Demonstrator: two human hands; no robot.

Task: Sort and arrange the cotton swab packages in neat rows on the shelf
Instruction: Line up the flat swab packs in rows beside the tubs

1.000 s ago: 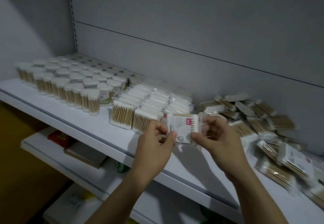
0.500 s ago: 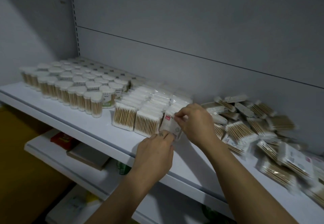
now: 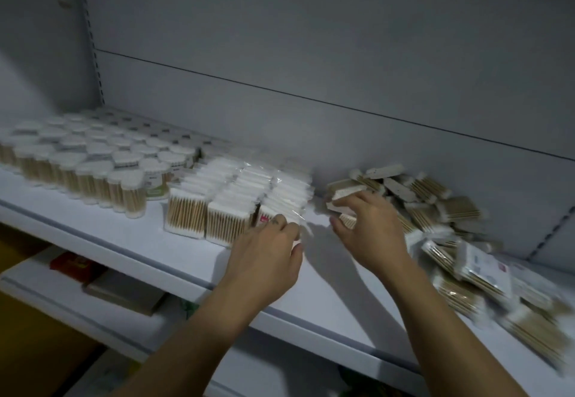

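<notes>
Where three rows of clear-film swab packets (image 3: 239, 191) stand on the white shelf (image 3: 326, 275), wooden sticks vertical, the left hand (image 3: 267, 250) pinches the front packet (image 3: 284, 210) of the rightmost row. The right hand (image 3: 370, 228) spreads over the loose pile (image 3: 435, 216), blurred; whether it grasps anything cannot be told.

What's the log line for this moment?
left hand: touching front clear-wrapped wooden cotton swab package, third row | right hand: fingers on loose package pile, grip unclear | white metal shelf: sorting unfinished
</notes>
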